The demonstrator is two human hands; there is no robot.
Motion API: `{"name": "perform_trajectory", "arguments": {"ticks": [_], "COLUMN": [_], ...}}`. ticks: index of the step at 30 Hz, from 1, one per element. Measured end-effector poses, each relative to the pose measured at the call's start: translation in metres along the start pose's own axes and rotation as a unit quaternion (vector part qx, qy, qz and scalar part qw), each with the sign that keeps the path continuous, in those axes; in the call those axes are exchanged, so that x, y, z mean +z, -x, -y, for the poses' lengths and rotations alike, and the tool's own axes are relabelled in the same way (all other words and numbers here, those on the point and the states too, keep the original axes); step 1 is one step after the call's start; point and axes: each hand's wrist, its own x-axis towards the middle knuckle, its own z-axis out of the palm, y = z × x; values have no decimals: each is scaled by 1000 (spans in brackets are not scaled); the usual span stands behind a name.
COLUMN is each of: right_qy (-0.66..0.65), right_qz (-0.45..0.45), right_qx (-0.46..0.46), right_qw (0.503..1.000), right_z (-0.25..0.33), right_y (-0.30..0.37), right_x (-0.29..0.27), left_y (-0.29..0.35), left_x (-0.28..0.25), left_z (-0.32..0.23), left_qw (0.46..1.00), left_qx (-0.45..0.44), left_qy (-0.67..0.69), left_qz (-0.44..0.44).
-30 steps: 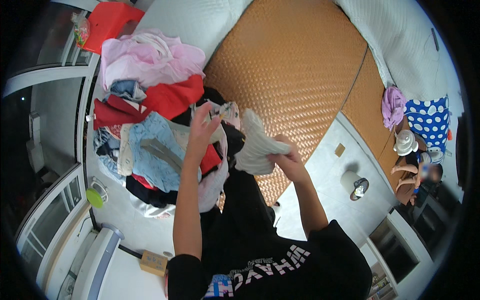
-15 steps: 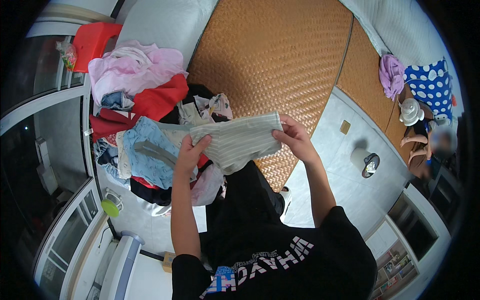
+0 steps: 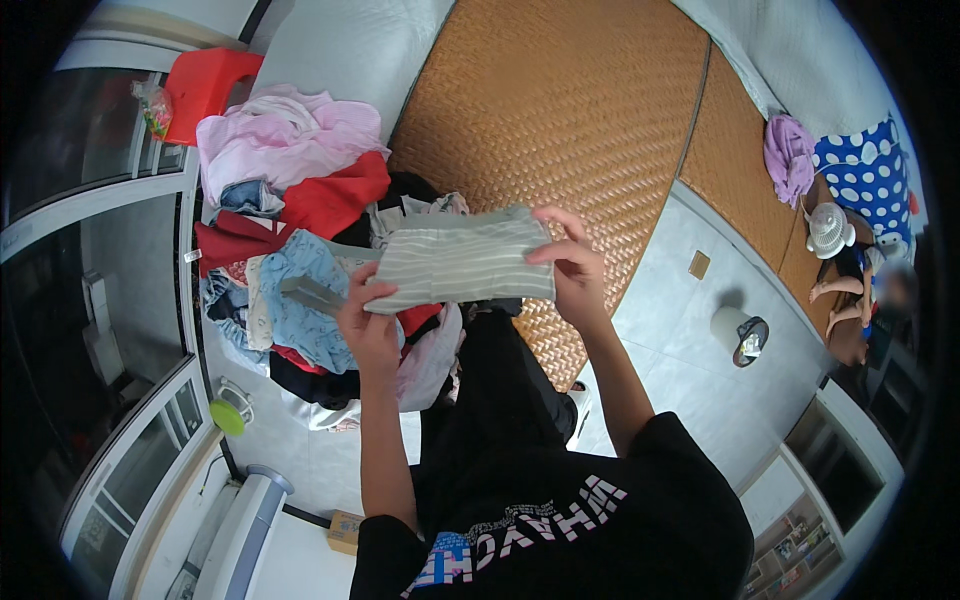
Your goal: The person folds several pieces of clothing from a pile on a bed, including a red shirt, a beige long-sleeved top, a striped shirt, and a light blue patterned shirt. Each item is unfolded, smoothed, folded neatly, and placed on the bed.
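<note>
A pale green garment with light stripes, its exact kind unclear, is stretched between my two hands in front of me. My left hand pinches its left end, thumb on top. At the other end my right hand is closed on the upper right part, with the index finger over the top edge. A grey strap-like strip sticks out to the left of my left hand. Beyond and left of the garment lies a heap of clothes, including a light blue printed piece, a red one and a pink one.
A woven brown mat covers the bed ahead. At far left stands a red plastic stool. To the right are a bin on the tiled floor, a white fan and a seated person.
The striped garment has gone from slanted with a hanging lower edge to a flatter, neater rectangle. My right hand has shifted its hold along the right end.
</note>
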Motion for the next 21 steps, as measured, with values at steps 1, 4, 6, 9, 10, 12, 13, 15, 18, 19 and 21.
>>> {"name": "perform_trajectory", "arguments": {"ticks": [1, 4, 6, 9, 10, 12, 13, 15, 18, 19, 21], "right_qy": [-54, -121, -133, -23, -20, -14, 8, 1, -11, -15, 10], "right_qz": [9, 39, 61, 68, 33, -36, -19, -59, -55, -41, 13], "right_qx": [13, 23, 32, -14, -9, 1, -25, -23, -12, -6, -15], "right_qw": [998, 992, 989, 997, 999, 999, 999, 998, 998, 999, 1000], "right_z": [2, -1, 2, -6, -7, -8, -10, -7, -10, -12, -16], "right_y": [1, 6, 7, 15, 16, 19, 20, 19, 28, 31, 32], "right_x": [2, -6, -9, -4, 2, 12, 11, 16, 12, 8, -1], "left_y": [4, 7, 7, 1, -1, -6, -7, -8, 1, 1, -1], "left_x": [-7, -33, -45, 0, 17, 40, 35, 13, -15, -15, -14], "left_z": [3, 20, 33, 10, -1, -17, -16, -9, 3, 3, 5], "left_qw": [998, 980, 985, 994, 993, 981, 981, 971, 920, 920, 917], "left_qx": [-10, -38, -54, -50, -83, -147, -172, -222, -338, -344, -356], "left_qy": [46, 148, 118, -93, -51, 32, 52, 92, 197, 190, 178], "left_qz": [37, 125, 116, -27, -60, -126, -78, 17, 11, 7, -1]}}
